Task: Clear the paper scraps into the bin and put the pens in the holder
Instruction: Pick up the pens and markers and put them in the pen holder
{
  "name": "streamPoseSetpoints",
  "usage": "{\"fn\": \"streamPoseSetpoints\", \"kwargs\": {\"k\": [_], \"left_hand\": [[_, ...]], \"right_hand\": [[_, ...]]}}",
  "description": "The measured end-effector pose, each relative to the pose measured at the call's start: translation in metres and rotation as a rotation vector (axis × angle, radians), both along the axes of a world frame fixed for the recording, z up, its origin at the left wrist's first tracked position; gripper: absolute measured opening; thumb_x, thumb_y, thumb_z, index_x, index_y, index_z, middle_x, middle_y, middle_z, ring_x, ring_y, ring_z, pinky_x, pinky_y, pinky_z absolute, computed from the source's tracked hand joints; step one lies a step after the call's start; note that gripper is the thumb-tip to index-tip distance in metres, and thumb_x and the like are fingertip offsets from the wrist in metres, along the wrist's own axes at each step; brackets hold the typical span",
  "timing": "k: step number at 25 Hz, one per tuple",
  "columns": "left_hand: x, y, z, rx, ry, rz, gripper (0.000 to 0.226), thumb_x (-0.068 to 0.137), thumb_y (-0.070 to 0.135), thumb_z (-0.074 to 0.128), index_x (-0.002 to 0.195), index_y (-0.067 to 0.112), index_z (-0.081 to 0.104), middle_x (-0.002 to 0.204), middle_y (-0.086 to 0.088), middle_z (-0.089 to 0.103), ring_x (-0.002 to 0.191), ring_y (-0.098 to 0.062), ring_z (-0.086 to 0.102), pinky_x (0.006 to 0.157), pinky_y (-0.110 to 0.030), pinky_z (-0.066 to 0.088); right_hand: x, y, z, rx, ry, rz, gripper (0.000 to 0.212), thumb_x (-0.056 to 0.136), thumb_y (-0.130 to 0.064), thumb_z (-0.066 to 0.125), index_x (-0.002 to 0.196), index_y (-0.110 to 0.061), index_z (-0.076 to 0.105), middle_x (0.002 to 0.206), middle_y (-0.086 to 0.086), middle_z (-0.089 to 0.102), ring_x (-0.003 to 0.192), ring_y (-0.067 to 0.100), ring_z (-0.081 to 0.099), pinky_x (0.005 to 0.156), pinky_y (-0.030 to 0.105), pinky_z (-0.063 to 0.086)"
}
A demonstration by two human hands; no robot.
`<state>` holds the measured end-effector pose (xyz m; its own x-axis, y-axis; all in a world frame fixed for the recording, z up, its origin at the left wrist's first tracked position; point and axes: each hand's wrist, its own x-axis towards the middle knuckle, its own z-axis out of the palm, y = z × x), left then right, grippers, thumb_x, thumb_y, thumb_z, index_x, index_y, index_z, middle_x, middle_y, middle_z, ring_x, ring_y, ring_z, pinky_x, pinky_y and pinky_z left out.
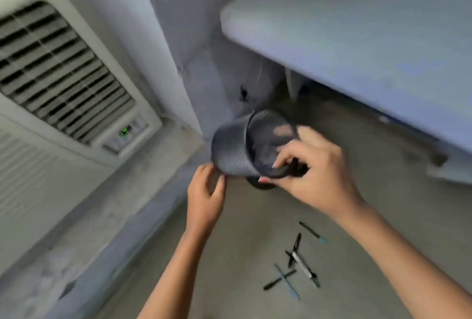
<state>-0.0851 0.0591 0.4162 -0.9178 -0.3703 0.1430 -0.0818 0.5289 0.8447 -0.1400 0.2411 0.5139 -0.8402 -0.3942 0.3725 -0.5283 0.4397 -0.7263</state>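
Mesh, dark and fine-woven, made up the round pen holder (237, 145), which was lifted off the floor and tipped on its side, its open mouth turned toward the right hand (314, 173). That hand gripped the rim at the near edge of the mouth, thumb outside and fingertips (281, 159) curled over the lip into the cup; some fingers showed faintly through the mesh. Motion blur made it hard to tell whether anything lay inside. The left hand (204, 196) sat just below and to the left of the holder's closed base, fingers loosely curled and partly spread, its fingertips at or just beside the mesh wall; whether they actually touched it could not be told, and it held nothing else.

Under the right hand's knuckles a small dark round shape (260, 183) showed against the floor, too blurred to identify. Nearer the person, between the two forearms and closer to the right one, several pens (297, 262) lay scattered on the grey floor (383, 191), some crossing one another, one thin blue one among mostly black ones.

Beyond the right hand, a pale tabletop (357, 25) stretched away, seen from its edge. Off past the left hand stood a white air-conditioning unit (63, 76) with a slatted grille and a small green light.
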Motion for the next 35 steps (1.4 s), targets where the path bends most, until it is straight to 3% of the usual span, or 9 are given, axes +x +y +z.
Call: {"fn": "streamPoseSetpoints", "kwargs": {"k": [5,8,11,18,21,24,27,32,35], "left_hand": [[0.086,-0.023,-0.225,-0.162,-0.198,0.028,0.013,0.084,0.005,0.055,0.094,0.009,0.062,0.097,-0.013,0.062,0.093,-0.028,0.057,0.075,-0.027,0.039],[0.111,0.012,-0.328,-0.292,0.038,-0.526,0.011,0.082,0.019,0.054,0.088,0.011,0.057,0.091,-0.011,0.056,0.084,-0.027,0.051,0.072,-0.034,0.041],[0.124,0.061,-0.408,-0.357,-0.057,-1.110,0.023,0.084,0.024,0.060,0.102,0.012,0.053,0.098,-0.012,0.058,0.083,-0.031,0.056,0.070,-0.035,0.046],[0.097,0.124,-0.462,-0.650,-0.277,-0.955,0.046,0.076,0.039,0.064,0.108,0.011,0.048,0.110,-0.013,0.054,0.096,-0.035,0.055,0.076,-0.041,0.048],[0.111,0.147,-0.454,-0.674,-0.204,-1.079,0.050,0.063,0.033,0.074,0.102,0.014,0.049,0.104,-0.012,0.056,0.089,-0.033,0.054,0.071,-0.039,0.049],[0.132,0.158,-0.477,-0.942,-0.059,-1.205,0.042,0.060,0.050,0.063,0.094,0.028,0.051,0.093,0.006,0.059,0.079,-0.017,0.054,0.063,-0.025,0.044],[0.137,0.164,-0.499,-1.120,0.024,-1.304,0.020,0.072,0.049,0.055,0.076,0.030,0.056,0.085,0.013,0.060,0.076,-0.010,0.053,0.063,-0.025,0.037],[0.132,0.158,-0.467,-0.681,0.068,-1.126,0.013,0.082,0.032,0.050,0.077,0.023,0.058,0.087,0.000,0.056,0.082,-0.016,0.041,0.066,-0.027,0.031],[0.112,0.128,-0.421,-0.193,-0.071,-0.806,0.024,0.086,0.043,0.050,0.080,0.020,0.050,0.081,-0.011,0.055,0.076,-0.016,0.043,0.064,-0.023,0.030]], "right_hand": [[0.073,0.010,-0.305,0.349,-0.389,0.165,0.024,0.054,-0.013,0.084,0.062,-0.014,0.062,0.074,0.006,0.062,0.066,0.023,0.061,0.057,0.027,0.048],[0.081,0.018,-0.448,0.516,-0.387,0.239,0.013,0.059,-0.005,0.073,0.067,-0.009,0.064,0.084,0.016,0.065,0.073,0.034,0.066,0.061,0.034,0.055],[0.064,0.023,-0.521,0.596,-0.351,0.315,0.019,0.061,-0.012,0.078,0.072,-0.005,0.065,0.089,0.018,0.063,0.080,0.034,0.063,0.068,0.037,0.054],[0.047,0.044,-0.492,0.588,-0.323,0.336,0.058,0.066,-0.013,0.074,0.115,-0.011,0.042,0.117,0.009,0.058,0.100,0.025,0.057,0.080,0.034,0.046],[0.058,0.062,-0.467,1.094,-0.353,0.260,0.024,0.074,-0.013,0.066,0.094,-0.009,0.053,0.101,0.013,0.065,0.091,0.030,0.064,0.067,0.032,0.048],[0.090,0.097,-0.500,1.609,-0.658,0.386,0.032,0.071,-0.039,0.074,0.078,-0.013,0.058,0.090,0.005,0.069,0.075,0.018,0.064,0.062,0.024,0.045],[0.109,0.133,-0.527,1.461,-0.676,0.274,0.047,0.077,-0.038,0.067,0.112,-0.010,0.052,0.118,0.010,0.060,0.106,0.026,0.059,0.080,0.031,0.049],[0.085,0.145,-0.532,1.348,-0.782,0.355,0.015,0.079,-0.023,0.064,0.081,-0.009,0.060,0.080,0.009,0.061,0.080,0.024,0.061,0.068,0.030,0.048],[0.038,0.146,-0.511,0.892,-1.177,0.442,0.012,0.083,-0.010,0.062,0.072,-0.014,0.059,0.058,0.001,0.065,0.056,0.013,0.065,0.050,0.021,0.051]]}}
